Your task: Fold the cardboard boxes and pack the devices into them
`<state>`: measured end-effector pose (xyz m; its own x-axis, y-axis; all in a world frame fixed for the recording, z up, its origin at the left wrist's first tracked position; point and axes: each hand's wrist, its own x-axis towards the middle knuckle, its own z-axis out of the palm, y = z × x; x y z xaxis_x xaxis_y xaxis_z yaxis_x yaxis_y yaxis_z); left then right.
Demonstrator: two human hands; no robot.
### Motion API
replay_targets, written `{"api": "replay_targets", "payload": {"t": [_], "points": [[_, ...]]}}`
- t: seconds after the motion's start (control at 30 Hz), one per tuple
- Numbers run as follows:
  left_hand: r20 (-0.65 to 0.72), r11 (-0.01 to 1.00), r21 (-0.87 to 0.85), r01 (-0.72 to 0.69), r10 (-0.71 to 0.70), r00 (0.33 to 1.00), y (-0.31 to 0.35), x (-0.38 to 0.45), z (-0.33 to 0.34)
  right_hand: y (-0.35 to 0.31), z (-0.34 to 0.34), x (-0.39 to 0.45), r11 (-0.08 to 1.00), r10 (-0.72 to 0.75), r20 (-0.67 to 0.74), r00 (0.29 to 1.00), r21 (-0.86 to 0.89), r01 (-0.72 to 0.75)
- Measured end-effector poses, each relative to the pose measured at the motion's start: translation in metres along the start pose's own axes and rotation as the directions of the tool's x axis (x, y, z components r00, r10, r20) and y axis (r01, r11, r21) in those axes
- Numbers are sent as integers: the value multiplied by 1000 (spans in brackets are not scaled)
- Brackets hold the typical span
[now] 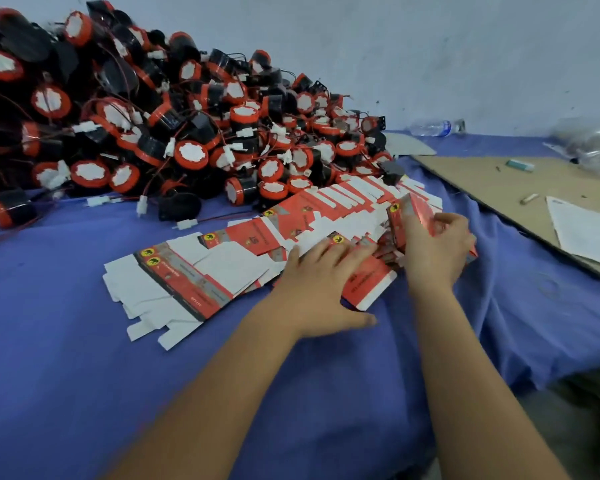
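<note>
Several flat red-and-white cardboard boxes (201,268) lie fanned across the blue cloth (84,375). My left hand (321,282) lies flat with straight fingers on the near end of this spread. My right hand (437,247) grips a partly raised red box (409,209) at the right end of the stack; its fingers curl round the box's far side. A big heap of round black-and-orange devices (153,116) with red wires and white plugs fills the back left.
A brown cardboard sheet (492,181) lies at the right with a white paper (582,233), a small teal object (520,165) and crumpled clear plastic (593,143). A plastic bottle (433,127) lies by the wall. The cloth drops off at the right edge.
</note>
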<state>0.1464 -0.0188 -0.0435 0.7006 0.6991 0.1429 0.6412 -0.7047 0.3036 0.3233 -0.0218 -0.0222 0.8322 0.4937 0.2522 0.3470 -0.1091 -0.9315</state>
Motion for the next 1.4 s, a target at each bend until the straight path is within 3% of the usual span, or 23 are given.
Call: {"api": "replay_targets", "payload": {"t": [0.07,0.23,0.37,0.5,0.63,0.73,0.8,0.87,0.93,1.0,1.07,1.17,1.23,1.4], "points": [[27,998,40,43,-44,999,-16,0,-1,7,-3,9,986,-57,-71,996,-160,45],[-56,989,59,136,-133,990,-52,-9,-13,7,4,13,886,-22,-134,991,-461,-43],[-138,985,36,171,-164,977,-72,-25,-30,-14,25,-3,913,-108,-49,993,-400,80],[-210,904,18,428,-415,885,-101,-45,-51,-52,67,-50,870,-379,59,923,-318,378],[-51,826,-121,551,-559,827,-121,-72,-68,-73,115,-107,784,-516,402,757,-135,606],[38,832,-192,521,-524,851,-135,-82,-71,-74,135,-138,807,-443,687,575,27,590],[-95,852,-96,514,-522,848,-146,-81,-66,-67,140,-149,802,-420,774,474,73,593],[-253,783,52,619,-589,767,-152,-83,-59,-57,139,-150,739,-457,793,402,88,667],[-288,676,49,735,-695,658,-155,-85,-53,-51,136,-147,695,-470,811,348,97,712],[-295,630,2,776,-741,603,-158,-86,-51,-49,134,-145,660,-433,855,287,84,746],[-388,657,-166,736,-729,564,-162,-86,-55,-50,134,-146,596,-394,886,245,43,802],[-489,645,-474,599,-759,430,-171,-95,-62,-51,137,-147,529,-382,894,234,3,849],[-458,580,-647,495,-815,355,-175,-104,-64,-52,136,-146,554,-380,891,250,4,832],[-303,348,-925,150,-917,261,-175,-113,-73,-57,128,-148,563,-466,858,217,98,820]]}}
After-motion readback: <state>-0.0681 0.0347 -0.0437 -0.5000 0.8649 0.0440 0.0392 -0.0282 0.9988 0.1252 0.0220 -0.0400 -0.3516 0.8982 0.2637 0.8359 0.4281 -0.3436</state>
